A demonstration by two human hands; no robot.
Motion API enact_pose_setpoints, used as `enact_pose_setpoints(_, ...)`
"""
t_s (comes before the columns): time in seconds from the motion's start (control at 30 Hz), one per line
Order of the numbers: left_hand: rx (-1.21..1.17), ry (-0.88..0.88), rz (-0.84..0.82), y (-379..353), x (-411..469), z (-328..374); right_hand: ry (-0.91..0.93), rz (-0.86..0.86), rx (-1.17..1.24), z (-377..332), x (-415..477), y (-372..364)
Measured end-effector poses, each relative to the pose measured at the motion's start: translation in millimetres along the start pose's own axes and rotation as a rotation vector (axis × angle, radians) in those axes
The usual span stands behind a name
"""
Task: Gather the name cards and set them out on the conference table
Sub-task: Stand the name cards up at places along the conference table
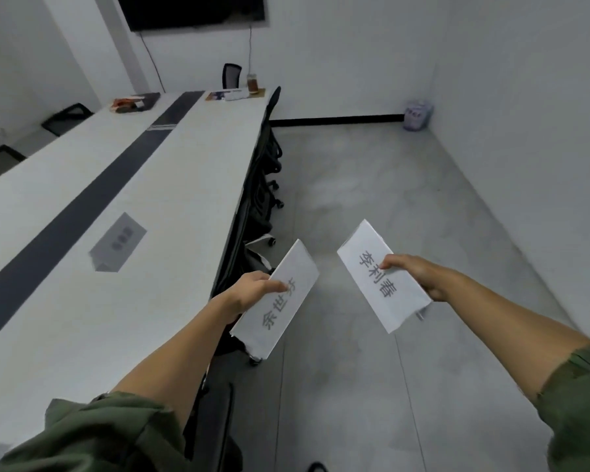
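Setting-out step: left hand [249, 292] pinches a folded white paper name card [280, 301], right hand [414, 275] pinches another [378, 277], both over floor at 3 o'clock of long white conference table [65, 318]. One card [118, 241] already stands there. Next, prob.: swing left, stand each upright.

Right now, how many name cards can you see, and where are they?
Held in the left hand: 1 name card
Held in the right hand: 1 name card
Standing on the conference table: 1 name card
Total: 3
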State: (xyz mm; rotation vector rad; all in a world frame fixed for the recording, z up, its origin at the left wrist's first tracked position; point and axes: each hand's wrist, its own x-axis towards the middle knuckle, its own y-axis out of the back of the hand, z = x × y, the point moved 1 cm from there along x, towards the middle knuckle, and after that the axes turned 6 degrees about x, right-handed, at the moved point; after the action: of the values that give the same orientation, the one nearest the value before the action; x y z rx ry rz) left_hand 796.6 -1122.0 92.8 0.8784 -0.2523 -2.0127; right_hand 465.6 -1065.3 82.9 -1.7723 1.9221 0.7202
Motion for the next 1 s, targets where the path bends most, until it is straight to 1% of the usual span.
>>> enact_pose_setpoints(0.13,0.027,-0.032,-0.038,18,77,64,0.013,0.068,0.048,-41,41,54)
enact_pose_setpoints(0.27,0.039,-0.038,-0.079,16,142,106,0.009,0.123,0.096,-61,76,100)
enact_pose_setpoints(0.3,0.043,-0.037,-0.093,12,175,123,0.002,0.143,0.111,-71,95,121)
enact_pose_setpoints(0.4,0.056,-0.026,-0.107,7,225,151,0.015,0.138,0.132,-86,132,153)
enact_pose_setpoints(0.43,0.052,-0.023,-0.100,3,259,170,0.016,0.143,0.144,-100,156,175)
enact_pose_setpoints(0.53,0.061,-0.020,-0.077,2,316,203,0.018,0.134,0.129,-129,203,214)
enact_pose_setpoints(0.7,0.051,0.022,-0.023,16,414,267,0.035,0.123,0.056,-217,285,290)
enact_pose_setpoints(0.83,0.047,0.048,-0.008,33,463,291,0.036,0.081,0.022,-270,346,314)
enact_pose_setpoints(1.0,0.037,0.083,0.056,79,559,306,0.036,0.023,-0.028,-335,444,319)
